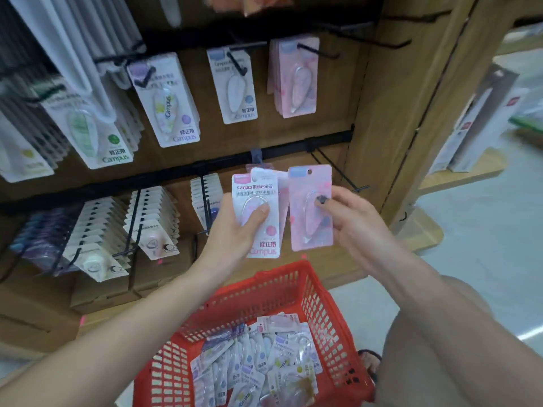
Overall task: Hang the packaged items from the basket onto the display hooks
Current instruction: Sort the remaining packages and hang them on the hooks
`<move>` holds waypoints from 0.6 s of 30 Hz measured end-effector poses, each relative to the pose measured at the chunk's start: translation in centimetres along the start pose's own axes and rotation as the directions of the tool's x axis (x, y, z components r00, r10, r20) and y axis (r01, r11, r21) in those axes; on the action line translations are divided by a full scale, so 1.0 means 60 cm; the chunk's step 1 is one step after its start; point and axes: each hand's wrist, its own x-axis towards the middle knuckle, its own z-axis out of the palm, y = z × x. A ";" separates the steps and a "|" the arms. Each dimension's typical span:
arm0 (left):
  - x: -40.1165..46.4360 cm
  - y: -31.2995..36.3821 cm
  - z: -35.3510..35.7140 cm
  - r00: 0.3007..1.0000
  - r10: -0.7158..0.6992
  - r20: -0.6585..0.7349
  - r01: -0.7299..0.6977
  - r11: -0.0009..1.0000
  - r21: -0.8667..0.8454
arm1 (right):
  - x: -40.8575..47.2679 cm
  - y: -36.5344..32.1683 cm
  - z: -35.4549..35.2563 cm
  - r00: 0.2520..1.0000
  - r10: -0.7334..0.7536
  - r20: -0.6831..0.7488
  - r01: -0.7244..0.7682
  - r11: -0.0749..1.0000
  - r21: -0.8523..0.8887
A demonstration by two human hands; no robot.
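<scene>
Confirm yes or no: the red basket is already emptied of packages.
No, the red basket holds many packaged items heaped on its bottom.

A red mesh basket (311,292) sits at the lower centre of the frame, its floor covered by a loose heap of packs (258,365), white and pale cards with clear blisters lying flat at mixed angles. Above it, at mid-frame, a fanned stack (260,230) of white and pink cards stands upright, the front one printed "Campus", with a pink dot near its lower edge. Just right of the stack, a single pink pack (302,236) stands upright, its blue-topped end with a round hang hole uppermost. An empty black hook (338,171) juts from the rail just right of it, at centre right.
</scene>
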 end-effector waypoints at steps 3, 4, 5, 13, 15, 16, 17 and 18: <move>0.024 0.039 0.006 0.999 0.040 -0.013 -0.041 0.999 -0.030 | 0.035 -0.077 -0.011 0.989 -0.148 -0.033 0.149 0.988 0.039; 0.030 0.049 0.008 0.999 0.051 -0.007 -0.051 0.997 -0.051 | 0.047 -0.098 -0.011 0.981 -0.188 -0.052 0.190 0.981 0.048; 0.035 0.059 0.010 0.998 0.058 -0.007 -0.059 0.996 -0.063 | 0.057 -0.114 -0.011 0.972 -0.223 -0.071 0.226 0.973 0.051; 0.064 0.103 0.012 0.998 0.061 -0.035 -0.063 0.995 -0.075 | 0.091 -0.164 -0.006 0.937 -0.298 -0.181 0.292 0.955 -0.056; 0.067 0.109 0.011 0.997 0.061 -0.036 -0.064 0.995 -0.075 | 0.091 -0.167 -0.007 0.935 -0.304 -0.182 0.297 0.953 -0.068; 0.068 0.111 0.011 0.998 0.061 -0.032 -0.063 0.996 -0.068 | 0.090 -0.168 -0.008 0.934 -0.308 -0.180 0.300 0.951 -0.070; 0.070 0.113 0.010 0.998 0.062 -0.029 -0.063 0.996 -0.064 | 0.089 -0.166 -0.010 0.934 -0.311 -0.174 0.304 0.950 -0.070; 0.071 0.114 0.010 0.998 0.060 -0.028 -0.062 0.996 -0.063 | 0.088 -0.164 -0.012 0.934 -0.314 -0.168 0.308 0.949 -0.066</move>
